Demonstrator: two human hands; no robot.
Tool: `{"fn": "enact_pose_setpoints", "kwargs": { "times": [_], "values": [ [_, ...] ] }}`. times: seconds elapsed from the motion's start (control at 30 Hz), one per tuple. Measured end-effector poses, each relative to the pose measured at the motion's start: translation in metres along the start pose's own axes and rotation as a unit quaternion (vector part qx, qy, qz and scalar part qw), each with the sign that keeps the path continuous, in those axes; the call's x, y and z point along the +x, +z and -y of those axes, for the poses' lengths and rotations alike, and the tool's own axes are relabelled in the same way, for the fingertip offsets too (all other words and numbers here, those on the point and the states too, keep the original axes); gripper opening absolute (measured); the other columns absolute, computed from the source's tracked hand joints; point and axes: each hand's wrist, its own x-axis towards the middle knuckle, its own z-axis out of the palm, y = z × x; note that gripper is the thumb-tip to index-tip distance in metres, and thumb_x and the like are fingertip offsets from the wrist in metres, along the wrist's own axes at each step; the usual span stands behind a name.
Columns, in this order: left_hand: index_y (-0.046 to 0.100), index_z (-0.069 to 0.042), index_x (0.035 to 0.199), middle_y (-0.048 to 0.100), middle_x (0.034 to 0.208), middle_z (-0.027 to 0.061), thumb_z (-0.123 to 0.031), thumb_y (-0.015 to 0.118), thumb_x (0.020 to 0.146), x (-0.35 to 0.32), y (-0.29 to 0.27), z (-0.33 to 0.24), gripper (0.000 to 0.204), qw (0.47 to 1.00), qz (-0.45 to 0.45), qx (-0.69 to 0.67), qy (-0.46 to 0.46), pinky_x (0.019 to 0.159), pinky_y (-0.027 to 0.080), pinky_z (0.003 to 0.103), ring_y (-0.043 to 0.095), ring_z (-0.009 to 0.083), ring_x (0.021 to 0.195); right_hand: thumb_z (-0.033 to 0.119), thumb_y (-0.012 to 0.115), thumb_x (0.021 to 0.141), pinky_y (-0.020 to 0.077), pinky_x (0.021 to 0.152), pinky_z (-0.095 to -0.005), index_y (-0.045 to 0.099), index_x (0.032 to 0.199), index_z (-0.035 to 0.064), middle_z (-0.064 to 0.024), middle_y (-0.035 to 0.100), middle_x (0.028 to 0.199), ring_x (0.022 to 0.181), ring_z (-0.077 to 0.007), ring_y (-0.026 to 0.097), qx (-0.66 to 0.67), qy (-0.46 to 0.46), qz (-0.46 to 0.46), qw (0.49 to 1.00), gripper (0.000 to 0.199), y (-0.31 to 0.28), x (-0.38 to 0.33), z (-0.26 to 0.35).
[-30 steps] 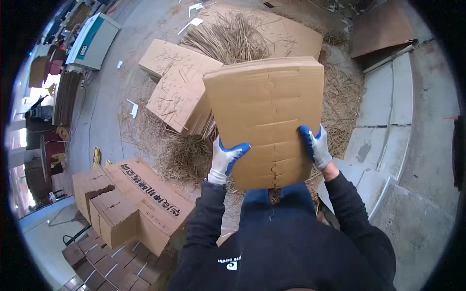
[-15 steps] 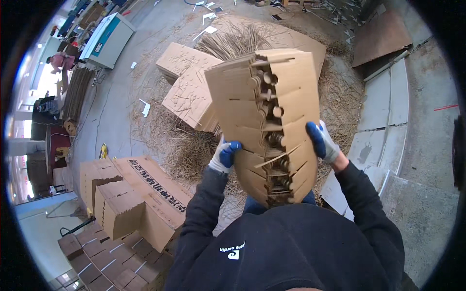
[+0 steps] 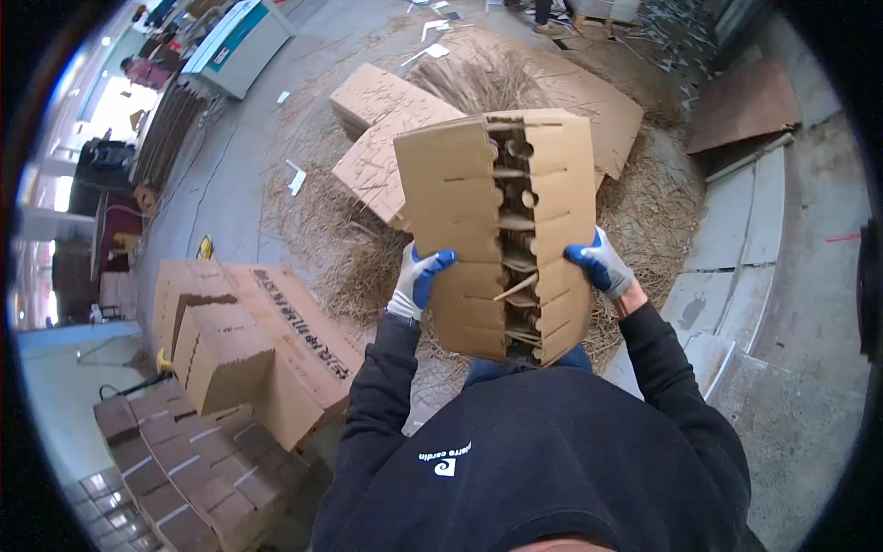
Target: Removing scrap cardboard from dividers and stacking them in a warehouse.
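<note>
A thick stack of die-cut cardboard sheets (image 3: 452, 198) is held upright in front of my body, gripped by its two sides. Down its middle runs a dark gap with round notches, and a loose cardboard strip (image 3: 516, 286) sticks out of it. My left hand (image 3: 421, 276), in a white glove with blue coating, is closed on the left edge, thumb on the near face. On the right edge my right hand (image 3: 602, 267) is closed in a like glove. The fingers behind the stack are hidden on both sides.
Beyond lies a pile of cardboard sheets (image 3: 391, 138) amid heaps of thin cardboard scraps (image 3: 662, 221). To the left stand a printed carton board with folded cardboard (image 3: 285, 322) and strapped brown bundles (image 3: 184, 442). Pale panels (image 3: 736, 230) lie along the right.
The stack has tilted and now shows its face more squarely, its lower end raised a little. Both hands still grip its sides. The whole view has shifted slightly.
</note>
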Motion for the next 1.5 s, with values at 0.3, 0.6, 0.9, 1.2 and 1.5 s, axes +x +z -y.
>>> {"fn": "enact_pose_setpoints", "kwargs": {
  "times": [0.3,0.6,0.9,1.2,1.5],
  "values": [
    [0.065,0.003,0.103,0.071,0.098,0.008,-0.012,0.084,0.074,-0.06,-0.013,-0.037,0.038,0.945,-0.292,0.139,0.047,0.079,0.054,0.029,0.067,0.0149,0.085,0.018,0.083,0.073,0.0534,0.085,-0.0326,0.059,0.118,-0.002,-0.013,0.071,0.105,0.096,-0.0187,0.068,-0.238,-0.182,-0.001,0.954,0.056,0.073,0.056,-0.018],
    [0.065,0.0,0.11,0.07,0.101,0.0068,-0.013,0.083,0.075,-0.152,-0.078,-0.026,0.041,0.952,-0.306,0.013,0.028,0.084,0.052,0.03,0.066,0.0157,0.09,0.015,0.082,0.077,0.0535,0.085,-0.0294,0.061,0.118,-0.0031,-0.007,0.07,0.107,0.095,-0.0128,0.065,-0.087,0.043,0.116,0.988,0.049,0.138,0.057,-0.008],
    [0.061,0.007,0.112,0.069,0.105,0.0148,-0.008,0.076,0.083,-0.27,-0.177,0.001,0.035,0.86,-0.509,-0.02,0.03,0.084,0.058,0.032,0.069,0.02,0.089,0.018,0.076,0.085,0.0554,0.081,-0.0299,0.066,0.112,-0.0035,-0.0089,0.071,0.103,0.09,-0.0151,0.067,-0.091,0.028,0.032,0.995,0.037,0.09,0.087,-0.013],
    [0.059,0.007,0.12,0.068,0.11,0.0234,-0.044,0.085,0.068,-0.295,-0.133,-0.026,0.078,0.543,-0.58,0.557,-0.243,0.084,0.053,0.041,0.067,0.0365,0.097,0.03,0.084,0.076,0.0545,0.084,-0.0317,0.064,0.115,-0.004,-0.0113,0.071,0.107,0.094,-0.018,0.067,-0.251,-0.043,-0.014,0.967,0.056,0.076,0.071,-0.064],
    [0.059,0.008,0.117,0.07,0.108,0.0177,-0.025,0.089,0.069,-0.267,-0.097,0.021,0.065,0.737,-0.554,0.368,-0.115,0.084,0.054,0.037,0.068,0.0265,0.092,0.034,0.087,0.071,0.0547,0.084,-0.0331,0.063,0.112,-0.0047,-0.0155,0.072,0.103,0.091,-0.0203,0.069,-0.282,0.042,-0.136,0.949,0.062,-0.013,0.076,-0.123]
  ]
}}
